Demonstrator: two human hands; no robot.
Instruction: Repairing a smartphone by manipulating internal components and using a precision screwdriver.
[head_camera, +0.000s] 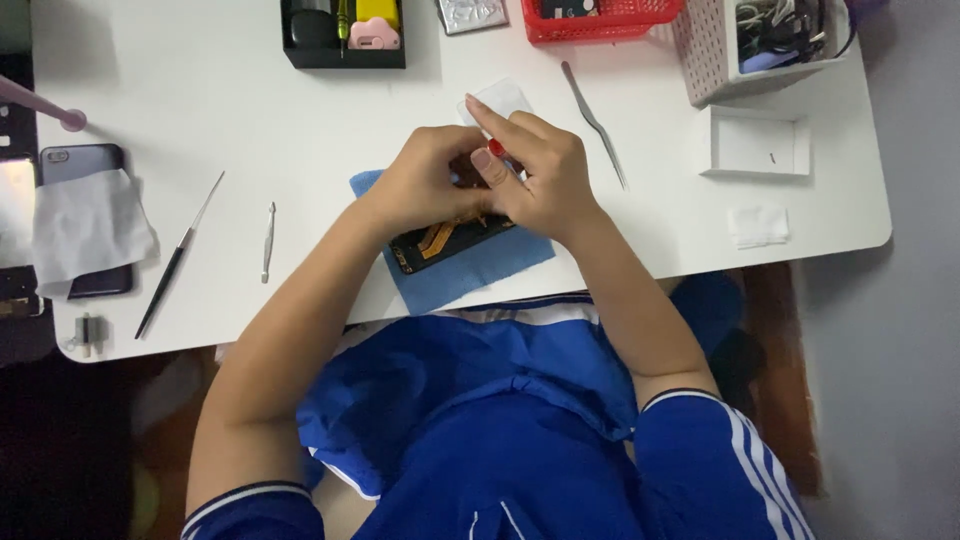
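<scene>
Both hands, left hand (420, 180) and right hand (545, 180), curl shut over a dark opened phone (445, 240) on blue cloth (470, 270); right fingers (495, 135) pinch a small red-tipped tool (496, 148), mostly hidden.

Two hands (430, 180) (540, 175), one blue cloth (470, 270), one tweezers (595, 122), two phones (85, 215) (445, 240), two baskets (600, 20) (715, 60)

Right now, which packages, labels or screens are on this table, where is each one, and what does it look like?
Dark phone: left edge, lying flat, rectangular, half under a white cloth.
Opened dark device: centre, on a blue mat, beneath both hands, orange strips showing.
White shallow box: right side, rectangular, open.
Silvery blister pack: top edge, embossed.
No readable labels visible.
</scene>
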